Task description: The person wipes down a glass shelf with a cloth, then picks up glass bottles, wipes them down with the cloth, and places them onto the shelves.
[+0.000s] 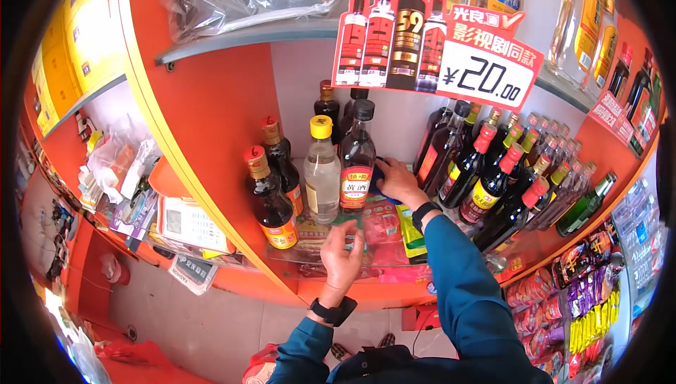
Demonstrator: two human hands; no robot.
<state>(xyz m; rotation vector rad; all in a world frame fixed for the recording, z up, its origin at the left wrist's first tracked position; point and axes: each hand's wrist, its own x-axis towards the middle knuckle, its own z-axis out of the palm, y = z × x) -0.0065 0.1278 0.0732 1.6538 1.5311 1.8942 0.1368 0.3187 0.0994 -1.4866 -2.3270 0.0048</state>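
My right hand [398, 181] reaches onto the glass shelf, its fingers bent over a dark blue cloth [378, 175] that is mostly hidden. Just left of it stands a dark bottle with a black cap [358, 155] and a red and white label. Beside that is a clear bottle with a yellow cap [322, 172]. In front of the shelf edge hovers my left hand [342, 254], fingers loosely curled, thumb apart, with nothing visible in it. Dark sauce bottles with red caps [271, 204] stand farther left. Right of my right hand, many dark bottles [486, 187] crowd together.
A price sign [436, 42] hangs from the upper glass shelf [246, 40] above the bottles. Yellow-green packets [412, 232] lie below the shelf surface near my right wrist. Snack packets [591, 285] hang at the lower right. An orange panel [211, 109] bounds the left side.
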